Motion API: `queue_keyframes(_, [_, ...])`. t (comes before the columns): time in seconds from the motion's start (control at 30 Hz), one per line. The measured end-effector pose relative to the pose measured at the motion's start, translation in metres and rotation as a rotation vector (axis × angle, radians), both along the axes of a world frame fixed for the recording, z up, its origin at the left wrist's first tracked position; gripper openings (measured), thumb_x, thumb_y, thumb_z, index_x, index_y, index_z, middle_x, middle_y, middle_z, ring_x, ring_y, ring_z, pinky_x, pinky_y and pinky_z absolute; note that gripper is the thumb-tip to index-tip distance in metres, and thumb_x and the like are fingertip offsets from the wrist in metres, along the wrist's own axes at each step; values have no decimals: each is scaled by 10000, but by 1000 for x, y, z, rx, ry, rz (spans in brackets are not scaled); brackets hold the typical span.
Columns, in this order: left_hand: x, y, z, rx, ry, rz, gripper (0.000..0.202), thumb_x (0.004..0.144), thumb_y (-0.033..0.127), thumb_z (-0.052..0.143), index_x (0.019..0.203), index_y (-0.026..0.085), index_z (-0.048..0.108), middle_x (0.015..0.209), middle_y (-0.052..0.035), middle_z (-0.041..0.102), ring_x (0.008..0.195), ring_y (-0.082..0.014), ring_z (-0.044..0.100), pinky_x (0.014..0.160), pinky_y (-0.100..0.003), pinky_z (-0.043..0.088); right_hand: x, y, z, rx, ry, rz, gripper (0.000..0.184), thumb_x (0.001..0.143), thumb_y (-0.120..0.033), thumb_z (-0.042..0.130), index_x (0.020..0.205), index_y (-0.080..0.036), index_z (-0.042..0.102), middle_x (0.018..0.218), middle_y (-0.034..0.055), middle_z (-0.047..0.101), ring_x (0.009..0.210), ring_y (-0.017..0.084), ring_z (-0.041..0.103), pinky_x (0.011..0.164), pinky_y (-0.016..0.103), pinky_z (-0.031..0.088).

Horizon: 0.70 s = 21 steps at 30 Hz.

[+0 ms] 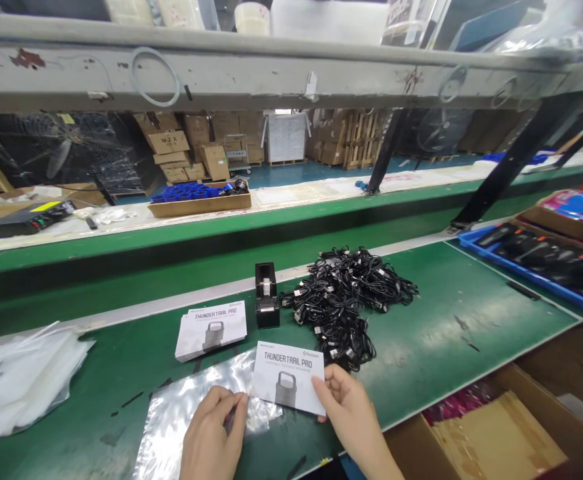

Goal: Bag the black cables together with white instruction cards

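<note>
My right hand (347,408) pinches the lower right corner of a white "Thunder Trail Pro" booklet (287,375). The booklet's left edge lies over the mouth of a clear plastic bag (191,407) that lies flat on the green table. My left hand (212,435) presses down on that bag with its fingers curled at the bag's opening. A small stack of the same booklets (212,329) lies just behind, to the left. A pile of coiled black cables (344,299) sits behind my right hand, beside a black tape dispenser (266,294).
A heap of clear bags (19,377) lies at the far left. An open cardboard box (501,427) stands at the lower right, and a blue tray of dark devices (536,257) at the right. Behind the table runs a green conveyor (171,253), with a shelf beam overhead.
</note>
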<state>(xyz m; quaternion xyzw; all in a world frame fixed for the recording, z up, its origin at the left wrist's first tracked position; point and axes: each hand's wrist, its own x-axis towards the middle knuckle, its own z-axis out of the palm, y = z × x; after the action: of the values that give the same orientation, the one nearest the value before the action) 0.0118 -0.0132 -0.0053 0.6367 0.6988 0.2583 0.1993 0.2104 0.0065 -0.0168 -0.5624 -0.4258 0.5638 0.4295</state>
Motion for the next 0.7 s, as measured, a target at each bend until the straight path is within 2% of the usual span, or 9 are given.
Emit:
queue_keyframes(0.17, [-1, -3, -5, 51, -109, 53, 248, 826, 424, 390, 854, 275, 586, 800, 9, 578, 698, -175, 550, 650, -294, 412, 6, -8, 2, -63, -99, 104, 280, 711, -429, 566, 660, -171, 468, 510, -51, 488, 436, 83, 460, 378, 187, 418])
queue_keyframes(0.3, [-3, -7, -13, 94, -99, 18, 226, 806, 440, 431, 807, 271, 582, 772, 9, 565, 658, -175, 531, 629, -297, 416, 8, -6, 7, -179, -104, 243, 268, 713, -412, 542, 648, -166, 460, 418, -73, 470, 327, 58, 427, 305, 146, 312])
queue_keyframes(0.43, [-4, -8, -24, 188, -24, -30, 292, 775, 514, 468, 786, 253, 597, 784, -9, 564, 725, -199, 546, 663, -318, 418, 2, 6, 11, -167, -148, 282, 271, 704, -400, 561, 624, -156, 474, 362, -98, 417, 278, 38, 364, 273, 132, 210])
queue_keyframes(0.5, [-4, -8, -27, 253, 16, -53, 307, 791, 509, 449, 774, 242, 599, 761, -15, 555, 735, -202, 550, 668, -319, 414, -1, 9, 13, -152, -102, 316, 302, 703, -431, 567, 627, -150, 488, 363, -92, 429, 292, 43, 388, 287, 134, 238])
queue_keyframes(0.57, [-6, -7, -28, 291, 41, -82, 292, 834, 450, 408, 749, 240, 593, 735, -12, 539, 700, -185, 541, 655, -309, 408, -2, 9, 16, -159, -1, 373, 351, 704, -480, 562, 648, -136, 520, 393, -67, 482, 340, 60, 458, 339, 144, 329])
queue_keyframes(0.7, [-9, -9, -19, 276, 11, -86, 247, 832, 401, 432, 736, 240, 591, 723, -6, 519, 681, -175, 526, 648, -298, 405, -4, 5, 20, -203, 217, 446, 411, 676, -517, 595, 697, -107, 587, 543, 4, 607, 474, 80, 573, 502, 191, 461])
